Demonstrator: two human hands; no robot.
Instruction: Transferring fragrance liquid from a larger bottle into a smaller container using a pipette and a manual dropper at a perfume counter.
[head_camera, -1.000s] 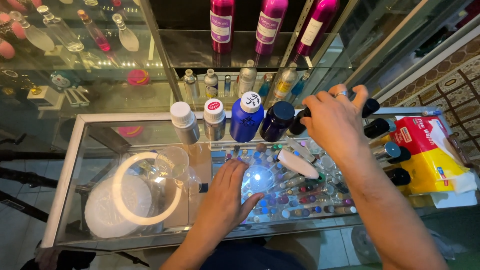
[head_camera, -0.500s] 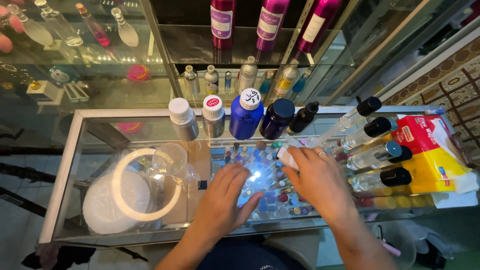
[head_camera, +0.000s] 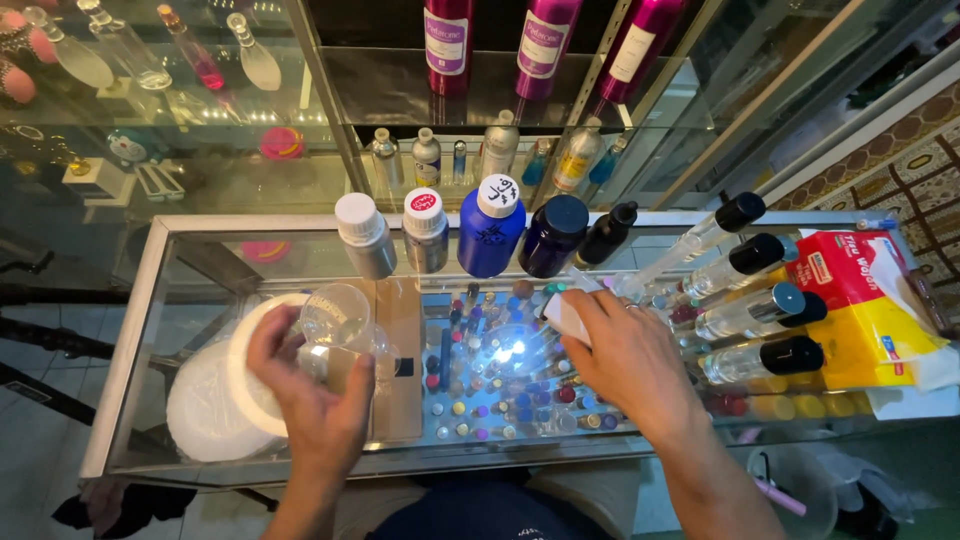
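A clear plastic cup is gripped by the left hand, its fingers curled around the cup's wall, above the left half of the glass counter. A small white bottle is clamped in the closed fingers of the right hand near the counter's middle, in front of the blue bottle. The step in hand appears to be readying cup and bottle together. Half a second earlier the left hand lay flat on the glass, and the cup stood untouched.
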